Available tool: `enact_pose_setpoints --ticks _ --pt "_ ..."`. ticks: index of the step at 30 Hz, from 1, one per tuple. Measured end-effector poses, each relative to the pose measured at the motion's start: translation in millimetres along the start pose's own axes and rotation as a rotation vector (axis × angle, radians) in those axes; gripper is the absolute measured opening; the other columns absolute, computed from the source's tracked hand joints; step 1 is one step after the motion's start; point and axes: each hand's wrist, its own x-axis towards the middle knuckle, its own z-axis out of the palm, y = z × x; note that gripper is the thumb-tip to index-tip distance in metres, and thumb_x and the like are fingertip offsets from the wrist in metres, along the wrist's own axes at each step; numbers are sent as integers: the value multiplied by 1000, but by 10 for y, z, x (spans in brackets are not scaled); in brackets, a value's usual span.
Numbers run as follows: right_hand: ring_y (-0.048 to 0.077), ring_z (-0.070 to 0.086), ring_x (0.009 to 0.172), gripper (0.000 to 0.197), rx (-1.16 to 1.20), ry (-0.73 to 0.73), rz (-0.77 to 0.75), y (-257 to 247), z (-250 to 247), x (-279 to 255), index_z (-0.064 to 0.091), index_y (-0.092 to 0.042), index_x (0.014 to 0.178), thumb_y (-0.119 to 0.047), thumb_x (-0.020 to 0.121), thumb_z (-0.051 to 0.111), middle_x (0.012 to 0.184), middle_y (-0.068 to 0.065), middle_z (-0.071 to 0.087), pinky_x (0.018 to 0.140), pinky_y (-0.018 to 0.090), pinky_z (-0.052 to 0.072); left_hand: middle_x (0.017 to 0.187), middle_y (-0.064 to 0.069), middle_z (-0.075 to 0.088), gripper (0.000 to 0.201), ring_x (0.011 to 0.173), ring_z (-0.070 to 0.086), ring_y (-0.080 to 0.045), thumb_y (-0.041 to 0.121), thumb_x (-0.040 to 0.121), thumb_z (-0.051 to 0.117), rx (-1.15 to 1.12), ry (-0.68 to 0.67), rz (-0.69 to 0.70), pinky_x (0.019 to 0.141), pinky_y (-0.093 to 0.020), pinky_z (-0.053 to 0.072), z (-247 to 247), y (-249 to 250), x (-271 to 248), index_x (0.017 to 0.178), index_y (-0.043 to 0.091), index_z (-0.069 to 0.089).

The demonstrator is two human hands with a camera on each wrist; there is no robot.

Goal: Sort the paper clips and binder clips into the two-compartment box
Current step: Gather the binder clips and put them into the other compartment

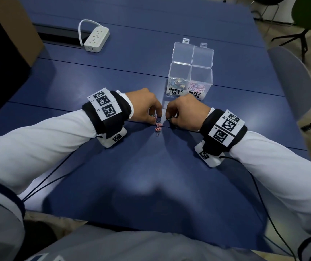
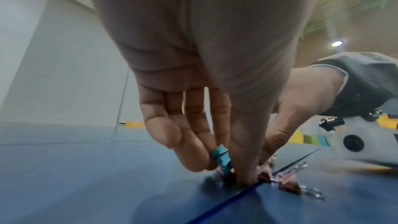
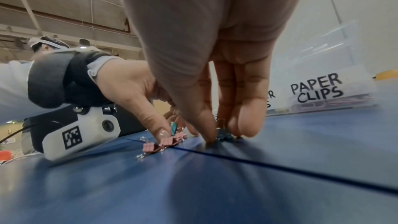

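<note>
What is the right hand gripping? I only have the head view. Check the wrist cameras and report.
Observer: The right hand pinches a small teal metal binder clip standing on the blue table.
Operator: Now report the left hand.
Observer: The left hand holds a second teal binder clip tucked between its curled fingers.
Operator: Tell me where its thumb is.
Observer: Its thumb tip rests on a pink metal binder clip lying at the table seam.
</note>
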Motion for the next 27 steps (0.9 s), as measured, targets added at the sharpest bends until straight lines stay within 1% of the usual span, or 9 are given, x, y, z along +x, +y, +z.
enact_pose_setpoints --ticks 3,8,12,14,15,18,20,24,27 --pt "17 62 76 12 20 28 28 48 -10 -25 73 -15 83 -10 75 65 81 1 72 78 28 53 79 4 67 17 72 60 -15 33 75 71 27 14 6 74 -36 54 0 20 24 91 25 72" --pt "13 62 73 12 130 145 75 121 -139 -91 74 -14 86 -12 75 68 78 0 69 77 26 54 76 4 67 14 70 61 -14 28 74 66 30 29 -36 72 -32 55 4 -35 11 86 22 71" --pt "7 60 67 12 258 382 101 198 -425 -36 74 -14 85 -11 75 69 76 -2 69 70 7 48 70 8 64 8 65 59 -10 26 72 67 -13 26 -56 68 -28 54 6 -51 7 78 22 67" --pt "5 58 66 12 281 491 116 246 -580 54 74 -14 85 -12 76 67 75 -2 68 68 4 45 73 7 65 7 66 59 -10 27 74 69 -18 5 -50 69 -28 53 -6 -65 22 79 22 67" --pt "5 58 66 12 280 522 127 275 -634 122 74 -14 85 -12 76 67 76 -2 69 71 7 47 75 5 66 7 67 59 -10 27 75 69 -20 -7 -47 69 -28 53 -12 -73 27 79 22 67" --pt "7 59 71 13 242 509 161 347 -674 338 74 -16 87 -15 76 67 82 1 71 88 22 50 82 4 66 6 66 56 -6 29 77 69 -25 -19 -30 69 -26 50 -10 -99 34 77 24 64" --pt "8 60 75 14 216 451 156 357 -661 443 74 -14 90 -15 78 68 87 3 72 91 27 51 82 4 64 7 64 53 -1 29 77 68 -33 -11 -17 69 -26 50 4 -107 25 76 24 63" --pt "16 67 88 20 177 307 120 321 -656 471 73 -13 99 -18 80 71 96 7 73 90 28 52 74 9 64 8 59 53 3 29 77 67 -61 11 -6 62 -21 45 21 -112 -27 77 24 61" --pt "17 67 90 20 170 356 87 322 -643 375 74 -15 101 -12 84 64 97 5 73 88 22 50 61 15 57 9 58 54 4 26 76 69 -69 29 -3 57 -18 42 20 -104 -39 75 22 61"
